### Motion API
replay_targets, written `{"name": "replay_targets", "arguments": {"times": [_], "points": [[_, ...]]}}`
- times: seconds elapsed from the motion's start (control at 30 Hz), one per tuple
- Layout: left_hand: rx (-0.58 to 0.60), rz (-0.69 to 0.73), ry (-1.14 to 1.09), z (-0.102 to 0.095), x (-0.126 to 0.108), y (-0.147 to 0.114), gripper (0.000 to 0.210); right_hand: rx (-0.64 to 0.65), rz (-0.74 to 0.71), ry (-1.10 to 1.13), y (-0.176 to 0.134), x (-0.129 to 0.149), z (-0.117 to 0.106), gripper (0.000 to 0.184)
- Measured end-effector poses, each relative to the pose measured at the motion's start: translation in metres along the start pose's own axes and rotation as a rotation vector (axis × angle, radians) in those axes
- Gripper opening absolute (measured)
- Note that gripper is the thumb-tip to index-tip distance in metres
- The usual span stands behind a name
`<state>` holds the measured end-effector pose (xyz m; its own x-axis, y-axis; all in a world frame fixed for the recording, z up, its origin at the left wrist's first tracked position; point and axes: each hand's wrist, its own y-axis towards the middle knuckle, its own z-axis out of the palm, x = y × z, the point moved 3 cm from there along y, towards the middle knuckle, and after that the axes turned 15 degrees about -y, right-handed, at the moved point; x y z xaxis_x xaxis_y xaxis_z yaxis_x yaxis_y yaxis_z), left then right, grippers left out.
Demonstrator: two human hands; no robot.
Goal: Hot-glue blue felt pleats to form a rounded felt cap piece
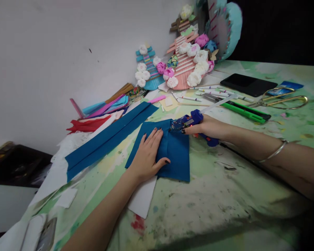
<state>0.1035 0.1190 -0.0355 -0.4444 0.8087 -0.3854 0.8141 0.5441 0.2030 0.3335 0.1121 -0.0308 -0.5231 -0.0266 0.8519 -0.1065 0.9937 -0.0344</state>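
Note:
A folded piece of dark blue fabric or paper (176, 164) lies on the table in front of me. My left hand (148, 153) rests flat on it, fingers stretched out. My right hand (209, 127) is closed around a blue hot glue gun (196, 118), with a clear glue stick (217, 104) standing out of its back. The gun's nozzle is at the upper part of the blue piece, near its fold; whether it touches cannot be made out. Under the blue piece a white sheet (143, 198) sticks out towards me. A long creased blue strip (110, 137) lies to the left.
Right of the glue gun are a green utility knife (247, 111), gold-handled scissors (279, 101) and a black phone or tablet (248, 84). Several markers (211, 93) lie behind. Flower-decorated crafts (184, 66) lean at the wall. Coloured paper (104, 108) is piled at left. A cord trails right.

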Motion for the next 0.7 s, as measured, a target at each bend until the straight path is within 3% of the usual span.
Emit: {"name": "replay_targets", "arguments": {"times": [0.7], "points": [[0.001, 0.015, 0.02, 0.001, 0.001, -0.001, 0.081, -0.115, -0.004, -0.185, 0.007, -0.01, -0.001, 0.021]]}}
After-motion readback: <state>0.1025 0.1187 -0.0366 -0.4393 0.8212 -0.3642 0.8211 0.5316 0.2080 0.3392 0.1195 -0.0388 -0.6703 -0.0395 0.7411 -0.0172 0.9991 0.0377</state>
